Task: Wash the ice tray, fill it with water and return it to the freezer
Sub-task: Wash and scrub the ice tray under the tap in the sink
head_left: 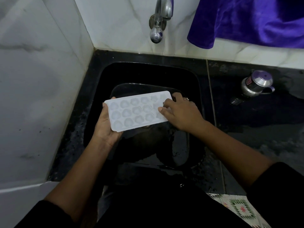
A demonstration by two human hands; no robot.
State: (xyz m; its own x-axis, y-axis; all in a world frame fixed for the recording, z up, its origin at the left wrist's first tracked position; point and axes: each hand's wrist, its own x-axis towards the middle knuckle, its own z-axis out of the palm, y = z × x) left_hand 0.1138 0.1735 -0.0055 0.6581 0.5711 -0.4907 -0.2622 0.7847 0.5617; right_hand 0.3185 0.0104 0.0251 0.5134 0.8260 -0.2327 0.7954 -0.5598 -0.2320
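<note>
Three stages are making up this job, and I am judging that I am in the first of them: washing. I am holding the ice tray [136, 111] over the sink [194, 83], just about level with its cups facing up, its long side running from 9 o'clock toward 2 o'clock.

My left hand [105, 127] is gripping the tray's 9 o'clock end, with the palm underneath and the thumb curling over the rim. My right hand [182, 112] is lying on the 3 o'clock end, with its fingers [166, 105] spread and pressing on the top face rather than closing around anything. To me that is looking like rubbing the cups clean.

The tap [160, 18] is sitting at 12 o'clock, well above the tray, and I am seeing no stream coming from it. Whether the cups are holding any water I cannot tell, as they are looking pale and blurred. So I am reckoning that rinsing, filling and the walk to the freezer are all waiting to be done, and no freezer is showing here.

At 1 o'clock a purple cloth [246, 20] is hanging against the wall. At 3 o'clock a steel jug [255, 83] is standing on the dark counter [246, 116], well apart from the tray.
</note>
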